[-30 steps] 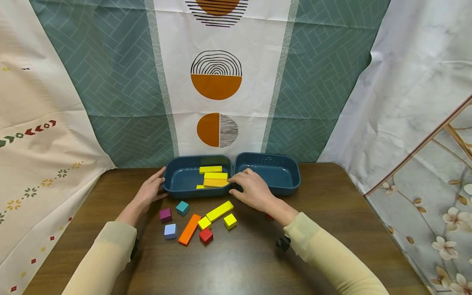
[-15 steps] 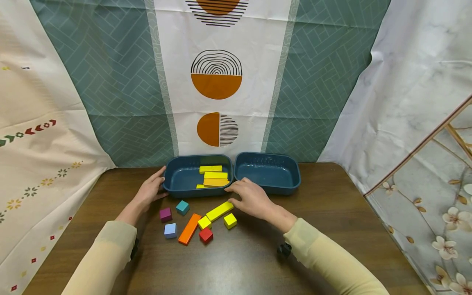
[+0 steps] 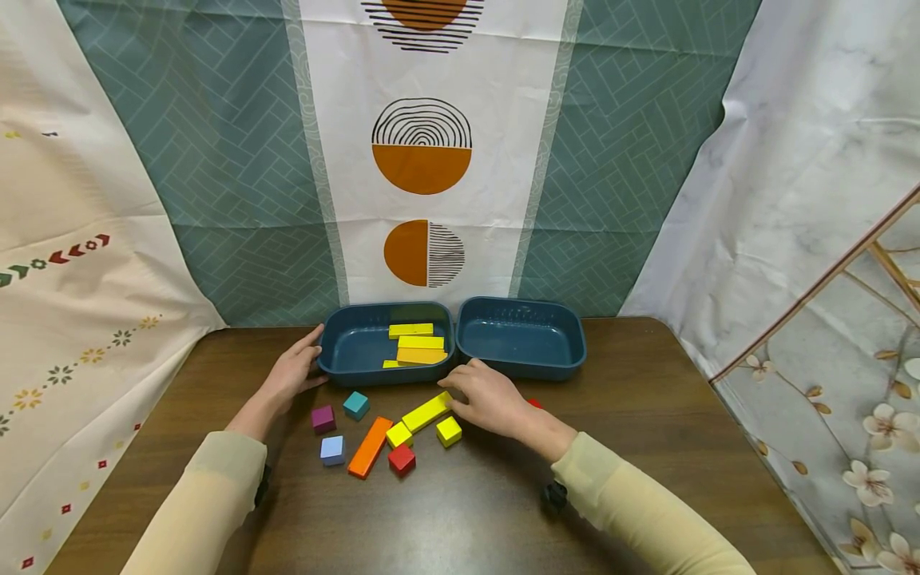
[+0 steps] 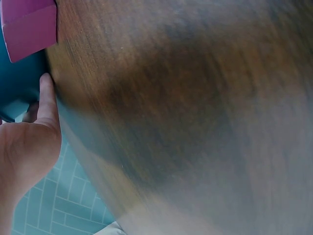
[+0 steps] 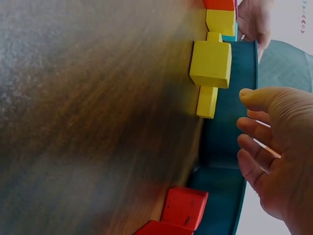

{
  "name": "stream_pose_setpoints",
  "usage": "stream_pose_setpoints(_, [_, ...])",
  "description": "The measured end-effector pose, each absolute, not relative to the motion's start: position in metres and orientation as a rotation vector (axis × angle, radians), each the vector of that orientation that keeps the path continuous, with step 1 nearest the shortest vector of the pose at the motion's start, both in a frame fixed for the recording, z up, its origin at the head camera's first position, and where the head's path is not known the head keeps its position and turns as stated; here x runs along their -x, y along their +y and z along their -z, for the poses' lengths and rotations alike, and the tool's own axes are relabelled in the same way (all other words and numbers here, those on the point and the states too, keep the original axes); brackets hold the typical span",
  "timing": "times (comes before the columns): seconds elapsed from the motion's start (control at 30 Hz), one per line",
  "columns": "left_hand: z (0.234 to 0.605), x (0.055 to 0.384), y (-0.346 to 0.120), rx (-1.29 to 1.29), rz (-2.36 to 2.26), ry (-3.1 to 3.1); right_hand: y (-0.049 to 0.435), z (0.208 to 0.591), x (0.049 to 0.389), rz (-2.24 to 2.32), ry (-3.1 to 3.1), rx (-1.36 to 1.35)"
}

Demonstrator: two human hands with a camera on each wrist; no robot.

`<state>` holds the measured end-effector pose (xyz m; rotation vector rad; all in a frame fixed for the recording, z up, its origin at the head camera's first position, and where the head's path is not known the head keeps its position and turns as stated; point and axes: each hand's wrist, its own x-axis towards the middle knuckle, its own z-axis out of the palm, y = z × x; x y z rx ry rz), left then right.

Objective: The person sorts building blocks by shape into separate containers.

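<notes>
While I'm watching over the feeds from far off, patterned cloth [image 3: 237, 160] fills the back, green with a white strip down the middle, and a brown counter [image 3: 668, 423] runs up to it. 2 cream sleeves [image 3: 640, 507] come in over the near edge.

At the far side I've got 2 dark blue trays, left tray [image 3: 388, 376] and right tray [image 3: 535, 370], end to end; can't tell if they actually touch. My left grip [image 3: 287, 377] is up against the outer end of the left tray, fingers pretty straight, resting on it and not wrapped round. My right grip [image 3: 492, 397] is loose with nothing in it, fingers softly bent, right by the far end of a yellow bar [image 3: 426, 413]. That bar lies on the counter in front of the left tray, and the right wrist view shows a gap between it and the fingertips.

Inside the left tray, toward its right end, are at least 4 yellow to yellow-orange pieces [image 3: 420, 343]. An orange bar [image 3: 370, 449] lies loose nearer me.

Smallest stuff: 2 yellow cubes [image 3: 449, 432], 1 at the yellow bar's near end, then a red cube [image 3: 402, 460], light blue cube [image 3: 332, 450], purple cube [image 3: 323, 418] and teal cube [image 3: 355, 405]. 2 more red blocks [image 5: 185, 208] show in the right wrist view.
</notes>
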<state>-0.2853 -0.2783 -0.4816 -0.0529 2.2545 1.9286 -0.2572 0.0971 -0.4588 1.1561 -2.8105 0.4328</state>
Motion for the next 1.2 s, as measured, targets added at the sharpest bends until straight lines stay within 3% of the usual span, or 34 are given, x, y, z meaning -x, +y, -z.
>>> stream_pose_setpoints(1.2, [0.48, 0.285, -0.277, 0.054, -1.917, 2.26, 0.092, 0.475, 0.264, -0.235, -2.82, -1.273])
